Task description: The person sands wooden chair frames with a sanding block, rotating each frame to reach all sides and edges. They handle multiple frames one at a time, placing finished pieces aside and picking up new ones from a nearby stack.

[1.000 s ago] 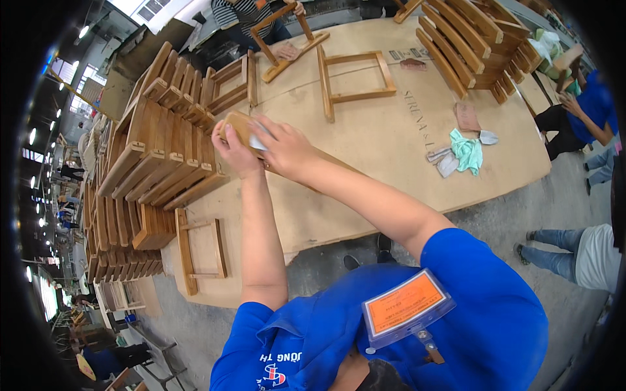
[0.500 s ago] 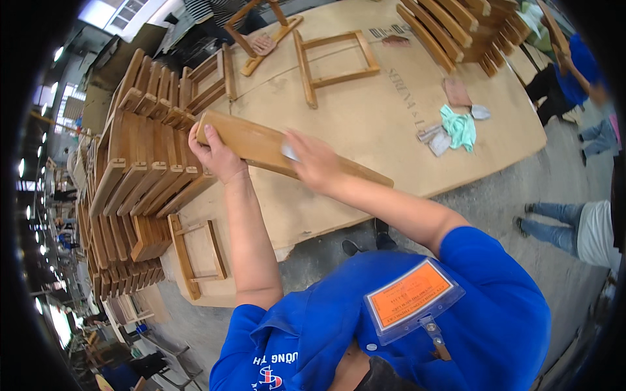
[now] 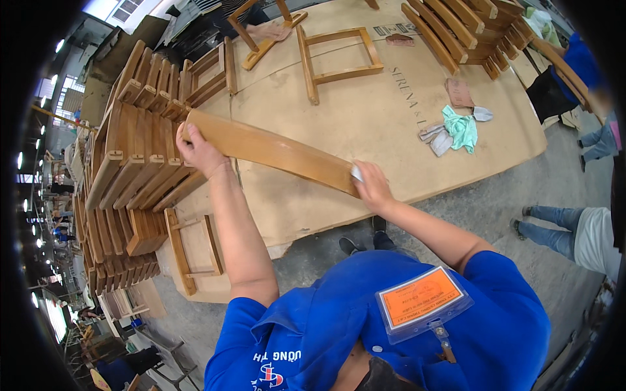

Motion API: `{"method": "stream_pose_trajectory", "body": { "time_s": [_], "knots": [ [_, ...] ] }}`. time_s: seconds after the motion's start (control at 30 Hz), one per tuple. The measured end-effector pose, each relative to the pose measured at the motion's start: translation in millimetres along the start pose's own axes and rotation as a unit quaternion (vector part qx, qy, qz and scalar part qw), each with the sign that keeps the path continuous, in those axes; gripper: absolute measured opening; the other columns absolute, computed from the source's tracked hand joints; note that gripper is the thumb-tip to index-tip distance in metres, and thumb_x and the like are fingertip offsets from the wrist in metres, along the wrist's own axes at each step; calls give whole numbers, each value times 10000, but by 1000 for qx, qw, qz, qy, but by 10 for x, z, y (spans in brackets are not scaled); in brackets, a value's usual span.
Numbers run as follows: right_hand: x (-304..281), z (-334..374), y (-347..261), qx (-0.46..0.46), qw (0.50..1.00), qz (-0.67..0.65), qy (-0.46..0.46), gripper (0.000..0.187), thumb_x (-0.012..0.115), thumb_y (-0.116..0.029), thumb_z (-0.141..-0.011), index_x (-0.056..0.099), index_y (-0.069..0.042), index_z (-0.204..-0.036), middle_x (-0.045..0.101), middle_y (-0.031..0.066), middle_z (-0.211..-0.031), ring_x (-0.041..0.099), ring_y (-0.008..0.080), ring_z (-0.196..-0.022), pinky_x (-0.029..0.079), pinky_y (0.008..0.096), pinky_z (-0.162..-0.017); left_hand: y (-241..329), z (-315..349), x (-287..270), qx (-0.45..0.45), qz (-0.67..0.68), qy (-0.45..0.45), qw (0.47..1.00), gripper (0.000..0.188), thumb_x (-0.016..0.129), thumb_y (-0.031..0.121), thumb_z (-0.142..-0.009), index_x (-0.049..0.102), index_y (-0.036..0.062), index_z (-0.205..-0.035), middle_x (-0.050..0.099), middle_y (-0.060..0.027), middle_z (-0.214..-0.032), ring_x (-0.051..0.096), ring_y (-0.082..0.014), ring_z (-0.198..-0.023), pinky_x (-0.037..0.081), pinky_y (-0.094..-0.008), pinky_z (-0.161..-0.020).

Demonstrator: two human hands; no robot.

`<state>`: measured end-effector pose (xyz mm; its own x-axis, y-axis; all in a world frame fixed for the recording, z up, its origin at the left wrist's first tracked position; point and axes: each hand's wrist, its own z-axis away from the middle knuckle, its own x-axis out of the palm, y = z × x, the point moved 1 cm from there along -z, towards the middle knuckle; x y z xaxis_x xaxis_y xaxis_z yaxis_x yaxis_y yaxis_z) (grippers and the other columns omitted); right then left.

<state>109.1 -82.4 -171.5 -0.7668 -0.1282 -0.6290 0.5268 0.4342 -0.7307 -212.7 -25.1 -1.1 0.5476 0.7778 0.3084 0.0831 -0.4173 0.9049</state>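
Well, the left hand clamps one end of a wooden board that slants over the table toward its near edge; the right hand, closed on a pale pad, touches the other end.

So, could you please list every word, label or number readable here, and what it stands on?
I'm leaving the wording itself uncopied.
Brown table cover: large dark capitals, readable in part.
Its far side: a dark-printed block, too small to read.
Orange badge: dark print, upside down, mostly too small.
Blue shirt: white letters, upside down, by a red-and-white emblem.
Wooden board: no text visible.
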Motion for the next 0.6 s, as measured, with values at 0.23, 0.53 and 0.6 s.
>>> {"method": "stream_pose_trajectory", "body": {
  "time_s": [0.23, 0.53, 0.6],
  "knots": [
    [128, -153, -113, -27, 1000, -2, 9, 460, 581, -163, -842, 448, -17, -1258, 541, 211, -1175, 502, 395, -1086, 402, 460, -932, -56, -19, 42, 12, -14, -2, 1000, 235, 547, 145, -953, 510, 48, -1164, 586, -86, -1062, 581, -171, -927, 516, -294, -780],
    [25, 47, 99, -15, 999, -11, -32, 344, 555, -151, -875, 481, 0, -1175, 557, 223, -1072, 523, 398, -983, 418, 453, -870, -168, -230, -228, -13, 34, 17, 999, 211, 529, 139, -958, 509, 65, -1155, 596, -85, -1050, 603, -191, -912, 542, -320, -745],
    [29, -1, 56, -52, 998, -20, -32, 360, 554, -155, -878, 475, 10, -1188, 554, 232, -1100, 522, 404, -1011, 421, 449, -883, -173, -225, -229, -14, 35, 21, 999, 209, 532, 141, -958, 513, 64, -1151, 596, -82, -1043, 601, -187, -906, 537, -313, -748]
  ]
}}
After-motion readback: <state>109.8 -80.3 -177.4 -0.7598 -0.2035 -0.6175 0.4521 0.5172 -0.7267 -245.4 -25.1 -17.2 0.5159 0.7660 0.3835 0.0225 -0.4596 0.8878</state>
